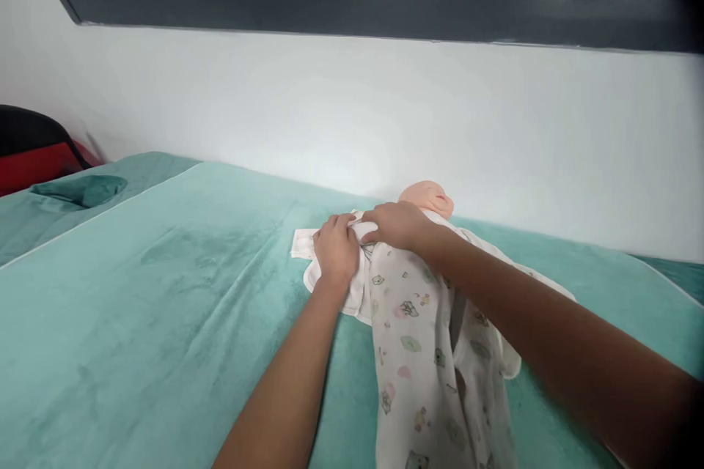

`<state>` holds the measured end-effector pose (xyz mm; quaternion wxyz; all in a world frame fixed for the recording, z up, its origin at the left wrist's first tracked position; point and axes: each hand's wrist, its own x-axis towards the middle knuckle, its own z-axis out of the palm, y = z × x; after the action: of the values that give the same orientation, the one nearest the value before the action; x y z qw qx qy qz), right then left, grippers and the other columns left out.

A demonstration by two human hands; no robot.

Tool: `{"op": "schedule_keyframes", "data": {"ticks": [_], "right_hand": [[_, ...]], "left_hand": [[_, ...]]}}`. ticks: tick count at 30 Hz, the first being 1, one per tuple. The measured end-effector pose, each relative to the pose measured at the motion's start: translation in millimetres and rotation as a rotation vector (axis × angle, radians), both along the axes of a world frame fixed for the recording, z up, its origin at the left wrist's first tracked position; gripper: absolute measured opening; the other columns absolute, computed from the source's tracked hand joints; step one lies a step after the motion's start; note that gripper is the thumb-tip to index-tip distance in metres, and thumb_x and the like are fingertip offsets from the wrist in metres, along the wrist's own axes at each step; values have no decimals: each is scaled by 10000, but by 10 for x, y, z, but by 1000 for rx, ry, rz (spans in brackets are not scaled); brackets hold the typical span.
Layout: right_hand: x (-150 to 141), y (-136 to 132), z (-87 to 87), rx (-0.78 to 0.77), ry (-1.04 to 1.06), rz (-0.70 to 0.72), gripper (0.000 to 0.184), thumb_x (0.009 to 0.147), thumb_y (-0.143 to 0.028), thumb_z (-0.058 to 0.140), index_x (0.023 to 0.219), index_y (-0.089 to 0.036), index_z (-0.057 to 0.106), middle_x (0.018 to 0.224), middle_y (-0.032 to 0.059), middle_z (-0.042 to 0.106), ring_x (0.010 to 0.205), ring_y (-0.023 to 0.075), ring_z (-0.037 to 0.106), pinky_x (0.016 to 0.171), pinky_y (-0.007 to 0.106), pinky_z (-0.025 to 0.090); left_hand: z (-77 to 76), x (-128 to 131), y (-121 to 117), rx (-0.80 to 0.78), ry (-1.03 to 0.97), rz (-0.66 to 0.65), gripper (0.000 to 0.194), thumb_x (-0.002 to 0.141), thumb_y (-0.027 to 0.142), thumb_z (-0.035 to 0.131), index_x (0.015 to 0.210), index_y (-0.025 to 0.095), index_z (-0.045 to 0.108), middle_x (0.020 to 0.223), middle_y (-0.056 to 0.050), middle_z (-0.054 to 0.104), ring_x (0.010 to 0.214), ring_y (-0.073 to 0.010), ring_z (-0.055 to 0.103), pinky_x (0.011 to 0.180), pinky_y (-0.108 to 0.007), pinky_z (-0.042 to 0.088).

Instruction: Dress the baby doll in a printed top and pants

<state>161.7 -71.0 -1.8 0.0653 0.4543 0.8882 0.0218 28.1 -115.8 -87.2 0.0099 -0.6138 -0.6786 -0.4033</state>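
A baby doll (424,196) lies on its back on the bed, its head toward the wall and turned to the right. White baby clothes (410,344) printed with small animals and leaves cover its body and spread out below. My left hand (336,249) is closed on the white cloth at the doll's left-side sleeve (303,243). Close beside it, my right hand (397,225) reaches across the doll's chest and pinches the same sleeve area near the shoulder. My fingers partly hide the cloth, and the doll's arm inside cannot be made out.
A teal sheet (165,293) covers the bed, slightly wrinkled. Behind it rises a white wall (286,102) below a dark window frame (231,7) with bars. At the far left are a black and red object (38,146) and a bunched teal cloth (82,190).
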Motion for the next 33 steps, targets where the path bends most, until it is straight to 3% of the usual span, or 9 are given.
{"op": "schedule_keyframes", "data": {"ticks": [8,12,15,17,19,24,26,29,33], "right_hand": [[487,-218,359,156,-78,-84,302,940,-483,489,975,-251,680,949,64,671,824,219,604,636,317,321],[511,-298,299,199,37,-101,339,952,-501,462,1038,-255,679,993,78,672,910,235,605,691,325,355],[323,-251,150,124,97,-26,368,919,-527,515,1140,-274,665,1044,81,682,957,247,617,730,322,392],[181,-204,66,45,141,13,371,913,-518,520,1156,-282,670,1042,72,699,954,245,632,754,325,418],[121,-177,35,-22,213,5,349,920,-473,504,1144,-277,687,1083,63,711,982,243,640,797,335,442],[561,-318,50,-97,633,-172,360,926,-490,485,1132,-295,707,1252,5,682,1160,238,599,972,361,439],[889,-459,-76,-62,817,-277,369,935,-507,459,1115,-312,714,1249,-8,683,1173,236,597,987,369,444],[1368,-678,-464,90,992,-478,408,938,-456,438,1248,-297,650,1301,20,655,1180,242,598,999,400,452],[1797,-842,-919,303,794,-571,498,803,-234,510,1283,-264,637,1329,38,634,1234,286,550,1061,452,396]], "left_hand": [[-57,-91,33,-186,-33,41,426,833,62,430,1100,302,659,1131,-16,690,1019,-225,638,871,-373,435],[7,-22,-28,-148,127,60,549,837,55,404,1341,238,521,1330,-95,598,1228,-272,531,993,-450,405],[68,48,-73,-53,308,-15,611,854,86,446,1444,239,400,1455,-112,492,1371,-281,390,1145,-534,239],[78,57,-71,-92,385,-128,562,858,106,479,1399,253,442,1364,-104,566,1304,-276,457,1160,-541,205],[59,31,-47,-169,400,-188,419,868,130,491,1267,250,535,1199,-82,648,1159,-267,551,1091,-496,312],[-4,-48,15,-209,374,-52,257,860,94,443,1018,231,592,1047,-66,666,1031,-273,579,891,-427,409],[-11,-52,26,-209,366,6,279,828,63,450,1009,223,590,1050,-75,660,1041,-275,572,897,-423,394],[-17,-38,32,-197,354,67,294,805,47,454,1009,215,584,1055,-82,655,1045,-279,565,910,-424,380],[-29,-16,22,-164,343,95,308,805,46,444,1024,215,581,1052,-77,650,1050,-285,553,938,-431,373]]}}
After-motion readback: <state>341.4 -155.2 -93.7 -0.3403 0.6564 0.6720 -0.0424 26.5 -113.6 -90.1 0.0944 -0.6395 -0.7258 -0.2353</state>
